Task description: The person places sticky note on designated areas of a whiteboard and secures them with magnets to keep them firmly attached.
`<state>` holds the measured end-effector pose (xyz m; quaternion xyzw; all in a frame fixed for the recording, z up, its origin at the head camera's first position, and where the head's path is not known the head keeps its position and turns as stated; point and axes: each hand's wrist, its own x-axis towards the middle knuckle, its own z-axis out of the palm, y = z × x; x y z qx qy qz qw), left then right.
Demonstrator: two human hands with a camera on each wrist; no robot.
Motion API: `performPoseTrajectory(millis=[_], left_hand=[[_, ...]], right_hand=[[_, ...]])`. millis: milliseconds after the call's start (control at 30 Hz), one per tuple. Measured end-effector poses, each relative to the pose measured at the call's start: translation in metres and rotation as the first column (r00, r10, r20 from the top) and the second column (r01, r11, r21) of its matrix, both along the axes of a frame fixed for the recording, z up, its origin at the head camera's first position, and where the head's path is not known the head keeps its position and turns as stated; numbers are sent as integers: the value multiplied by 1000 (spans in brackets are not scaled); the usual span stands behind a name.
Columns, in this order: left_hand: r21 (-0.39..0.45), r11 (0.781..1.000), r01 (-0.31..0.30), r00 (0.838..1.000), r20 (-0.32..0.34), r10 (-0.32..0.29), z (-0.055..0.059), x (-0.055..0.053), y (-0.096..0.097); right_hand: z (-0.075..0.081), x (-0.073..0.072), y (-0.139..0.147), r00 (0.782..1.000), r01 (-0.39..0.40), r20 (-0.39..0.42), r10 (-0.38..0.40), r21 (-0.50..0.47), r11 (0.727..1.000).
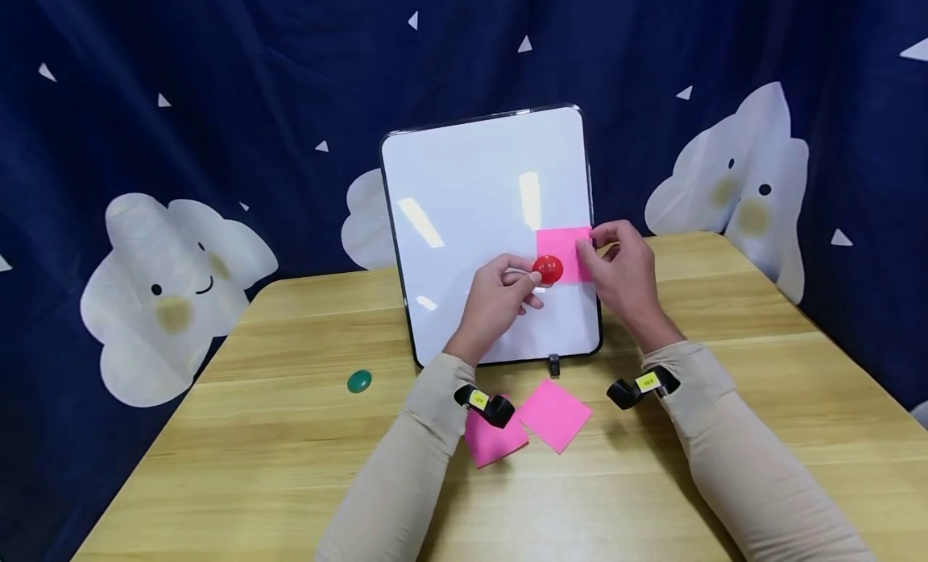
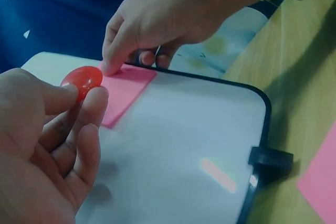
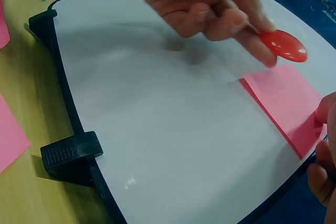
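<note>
My left hand [image 1: 495, 303] pinches a glossy red round magnet [image 1: 548, 269] between thumb and fingers. In the right wrist view the magnet [image 3: 286, 45] stands a little off the board, near one corner of a pink sticky note [image 3: 286, 103]. That note [image 1: 569, 240] lies against the right part of a white board [image 1: 471, 183] with a black frame. At the board's right edge my right hand [image 1: 627, 274] holds the note, thumb on its front. Other fingers of that hand curl behind the edge in the left wrist view.
A green round magnet [image 1: 358, 381] lies on the wooden table [image 1: 290, 465], left of the board. Two pink sticky notes [image 1: 557, 415] lie in front, one partly under the left wrist camera [image 1: 486, 405]. Black feet [image 3: 73, 153] support the board. A dark blue curtain [image 1: 275, 79] hangs behind.
</note>
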<state>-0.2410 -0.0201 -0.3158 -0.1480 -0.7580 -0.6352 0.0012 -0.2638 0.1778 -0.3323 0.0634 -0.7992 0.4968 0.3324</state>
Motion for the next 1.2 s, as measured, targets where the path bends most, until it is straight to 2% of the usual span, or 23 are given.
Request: performPoseTrajectory(millis=[233,433,867,1200], left_hand=[[-26,998,-49,999,-20,48,19,-8,14],[-19,997,-77,997,-20,77,30,-12,23],[-67,995,-68,998,6,68,39,-24,31],[-145,985,-92,995,-55,85,46,-27,32]], right_hand=[[2,2,-2,1000,4,25,-4,3,1000],[2,1,-2,1000,-5,20,5,-1,1000],[3,0,1,999,6,31,-7,17,1000],[0,-1,0,999,2,35,-3,18,1000]])
